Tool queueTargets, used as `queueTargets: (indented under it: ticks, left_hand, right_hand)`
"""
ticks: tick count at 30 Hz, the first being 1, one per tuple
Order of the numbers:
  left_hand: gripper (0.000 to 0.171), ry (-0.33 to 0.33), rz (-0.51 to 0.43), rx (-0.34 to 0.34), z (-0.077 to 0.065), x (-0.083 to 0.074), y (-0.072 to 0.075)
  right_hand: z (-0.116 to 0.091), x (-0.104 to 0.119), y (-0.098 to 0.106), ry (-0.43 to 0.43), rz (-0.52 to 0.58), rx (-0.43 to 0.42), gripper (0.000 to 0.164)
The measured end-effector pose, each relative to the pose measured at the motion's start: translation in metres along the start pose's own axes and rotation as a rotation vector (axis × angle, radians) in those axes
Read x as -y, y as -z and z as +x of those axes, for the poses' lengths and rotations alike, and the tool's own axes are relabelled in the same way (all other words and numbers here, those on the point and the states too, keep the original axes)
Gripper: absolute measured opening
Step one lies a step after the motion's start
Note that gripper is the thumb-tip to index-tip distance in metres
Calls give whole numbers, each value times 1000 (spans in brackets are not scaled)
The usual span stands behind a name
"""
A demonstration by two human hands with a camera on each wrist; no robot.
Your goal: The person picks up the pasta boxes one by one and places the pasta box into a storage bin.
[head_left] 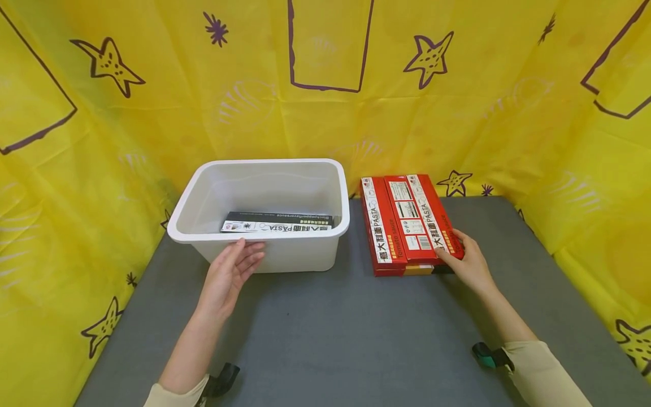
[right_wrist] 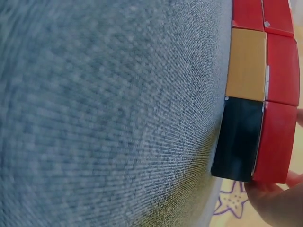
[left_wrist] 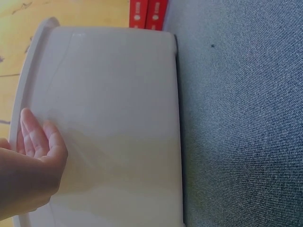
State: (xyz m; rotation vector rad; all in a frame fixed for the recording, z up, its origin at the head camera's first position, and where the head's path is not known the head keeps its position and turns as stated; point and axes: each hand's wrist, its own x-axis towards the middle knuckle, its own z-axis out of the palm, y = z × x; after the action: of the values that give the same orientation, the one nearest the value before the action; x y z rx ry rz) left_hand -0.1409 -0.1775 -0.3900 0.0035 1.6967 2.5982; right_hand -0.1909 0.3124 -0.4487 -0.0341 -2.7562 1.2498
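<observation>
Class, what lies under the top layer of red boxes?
Beneath the top red boxes, another red box, a tan box and a black box show their ends. Their upper faces are covered, so any print there cannot be seen.

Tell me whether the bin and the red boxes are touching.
Apart. The head view shows a strip of grey table between the bin and the red boxes.

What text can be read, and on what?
"意大利面": left red box; only partly legible on right red box
"PASTA": left red box, right red box, pasta box inside white bin
"Tomato sauce": left red box; partly covered on right red box
"Blackpepperflavorsauce": pasta box
Too small: middle red box's panels, other fine print
</observation>
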Motion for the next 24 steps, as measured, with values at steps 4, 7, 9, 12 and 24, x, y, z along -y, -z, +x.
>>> queueTargets:
  ticks: [4,7,9,12,24]
  left_hand:
    - [21,7,0,-3,1,0,-1]
    - [21,11,-1,-8,1,0,0]
    - [21,10,-3,-8,1,0,0]
    - [21,9,-5,-6,1,0,0]
    - [20,6,-13,-2,2,1,0]
  right_hand:
    - [0,-1,1,-11,-8,13,79]
    - [0,-1,2,-16,-13,23,79]
    - [1,-2,2,-15,-11,29,79]
    - [1,-3,2,-11,3,40,79]
    - [-2,-11,9,-14,63,31,78]
